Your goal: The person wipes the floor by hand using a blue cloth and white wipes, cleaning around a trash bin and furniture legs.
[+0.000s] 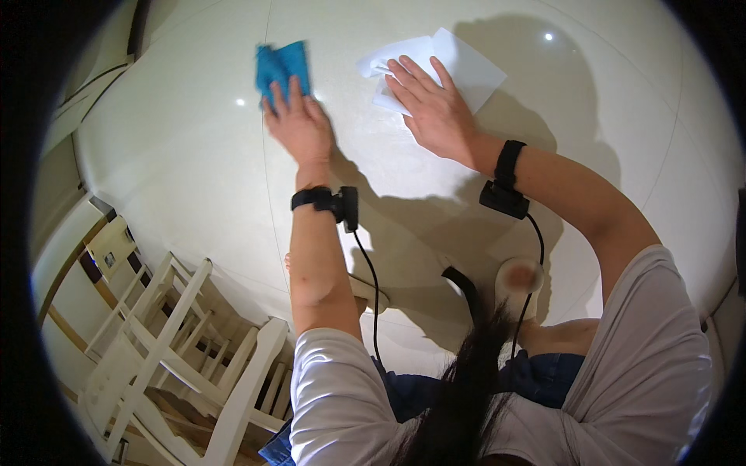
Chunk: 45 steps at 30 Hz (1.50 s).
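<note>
A blue cloth (273,65) lies on the pale tiled floor (192,145), and the fingers of my left hand (300,125) rest on its near edge. To the right, my right hand (434,113) is spread over a white sheet (469,70), either paper or thin cloth, which is creased at its left side. The palm reaches past the sheet's near edge. Whether either hand grips what lies under it is hidden. Each wrist wears a black strap with a small black device and a cable.
White wooden chairs (233,402) stand at the lower left, beside a shelf-like frame. My feet in light slippers (506,276) are on the floor below my hands. Dark hair hangs in front of the camera at the bottom. Two cables run down from my wrists.
</note>
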### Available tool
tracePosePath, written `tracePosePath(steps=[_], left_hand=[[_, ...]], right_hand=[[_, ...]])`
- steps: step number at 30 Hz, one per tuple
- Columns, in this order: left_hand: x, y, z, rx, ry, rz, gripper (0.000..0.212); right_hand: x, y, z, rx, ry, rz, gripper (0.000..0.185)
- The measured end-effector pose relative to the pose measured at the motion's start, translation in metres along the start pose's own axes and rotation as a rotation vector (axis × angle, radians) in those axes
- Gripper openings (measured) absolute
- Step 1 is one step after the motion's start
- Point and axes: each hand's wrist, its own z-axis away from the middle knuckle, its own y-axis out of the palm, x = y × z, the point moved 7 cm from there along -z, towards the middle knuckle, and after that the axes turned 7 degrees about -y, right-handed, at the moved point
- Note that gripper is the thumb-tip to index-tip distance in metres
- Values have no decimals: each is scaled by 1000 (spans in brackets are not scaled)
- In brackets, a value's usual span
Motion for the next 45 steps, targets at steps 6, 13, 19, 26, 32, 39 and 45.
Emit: tracePosePath(steps=[6,13,19,26,32,39,45], left_hand=[[104,-6,19,20,-437,-234,41],[89,-7,36,72,-314,-121,48],[5,-16,46,126,-76,67,51],[-66,-27,74,237,53,184,52],[-115,-44,143,300,99,225,49],[-142,-40,170,393,94,230,44],[-135,-38,165,359,180,281,44]], right_hand=[[-2,4,1,48,10,62,57],[1,7,-1,73,12,64,58],[-3,5,0,58,13,48,58],[0,7,0,47,-24,26,58],[-4,7,1,69,-57,49,62],[-4,5,5,24,-92,1,57],[-3,6,7,-17,-93,18,56]])
